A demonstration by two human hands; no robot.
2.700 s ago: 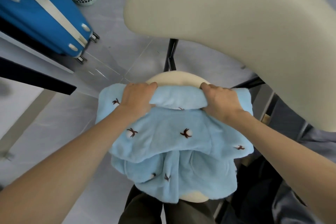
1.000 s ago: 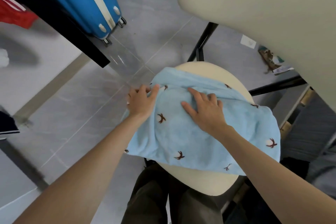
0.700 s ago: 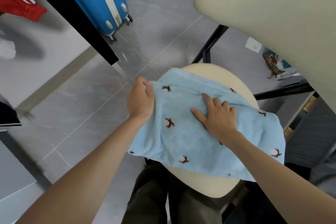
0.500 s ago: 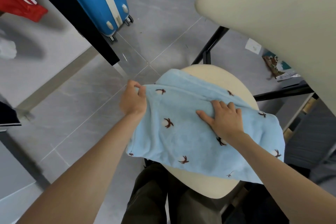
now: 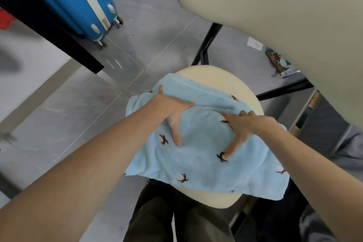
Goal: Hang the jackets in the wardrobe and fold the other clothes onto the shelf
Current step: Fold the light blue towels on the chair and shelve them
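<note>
While a pale blue fleece garment (image 5: 198, 155) with small brown motifs lies folded on a round cream stool seat (image 5: 222, 78), it is pressed down by both hands. The left hand (image 5: 172, 112) is laid on the far left part, fingers spread wide, with nothing gripped. The right hand (image 5: 238, 127) is spread on the middle right. It seems to be flat too, though blur makes its far fingers hard to read.

The garment is wider than the seat, so its left edge and near right corner are hung out over the grey floor (image 5: 78, 124). With that overhang unsupported, the bundle could be pulled off the stool once the pressure is released. The fold could also be opened again if the fleece is slid rather than lifted. A blue suitcase (image 5: 78, 0) is stood far left, well apart.
</note>
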